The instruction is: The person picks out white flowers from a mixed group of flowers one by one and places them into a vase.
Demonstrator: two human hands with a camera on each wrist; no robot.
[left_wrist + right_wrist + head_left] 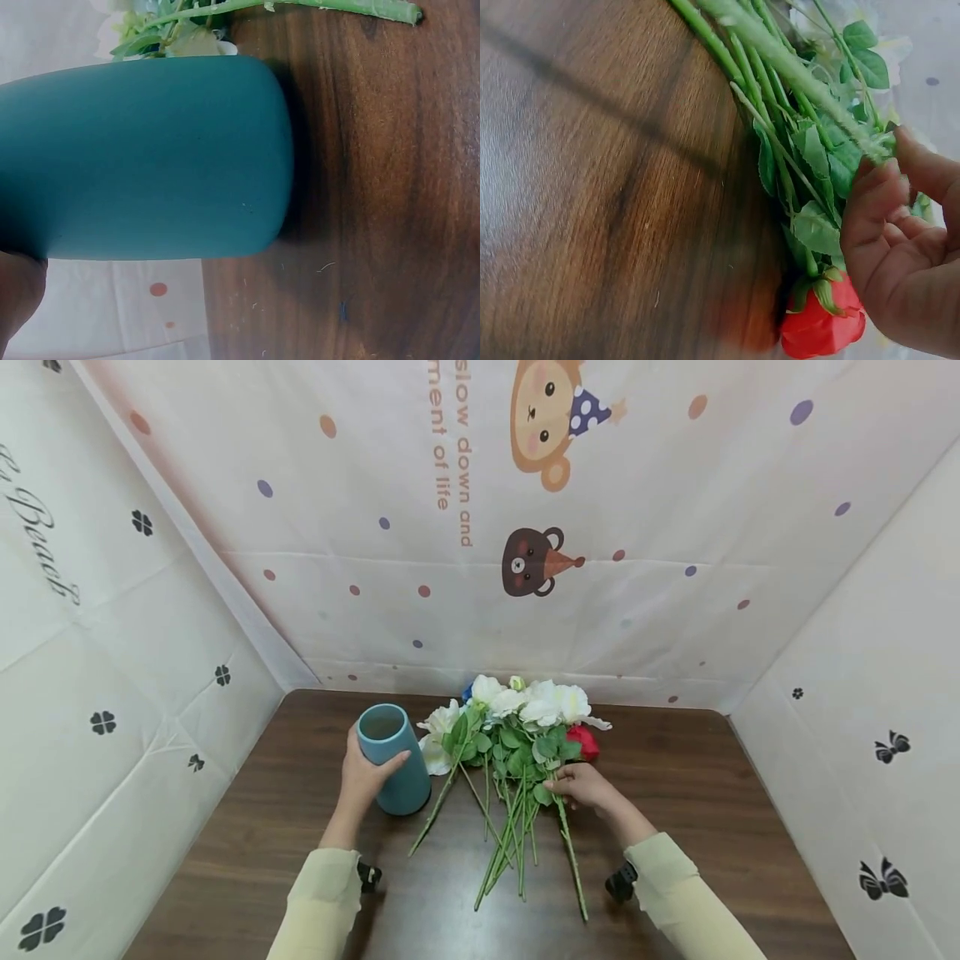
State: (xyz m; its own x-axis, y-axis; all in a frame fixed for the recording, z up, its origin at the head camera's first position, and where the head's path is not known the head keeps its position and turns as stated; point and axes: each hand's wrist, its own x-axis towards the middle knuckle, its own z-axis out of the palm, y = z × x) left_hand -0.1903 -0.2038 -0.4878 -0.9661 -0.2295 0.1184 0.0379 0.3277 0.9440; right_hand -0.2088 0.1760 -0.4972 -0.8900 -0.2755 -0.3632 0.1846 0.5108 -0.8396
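Observation:
A teal vase (403, 774) stands at the left of the table, tilted slightly in the head view. My left hand (367, 770) grips it around its upper side, thumb across the front. In the left wrist view the smooth vase (150, 161) fills the middle, its base close over the wood. My right hand (587, 787) pinches a thick green flower stem (572, 856) between thumb and fingers, near the leaves of a pile of artificial flowers (517, 739). Beside that hand in the right wrist view lies a red rose (823, 319).
White blooms (551, 702) lie at the back of the pile near the printed curtain (420, 610); their green stems (517, 843) fan toward the front of the brown wooden table (240, 860). Fabric walls stand at the left and right. A bit of blue shows behind the white flowers.

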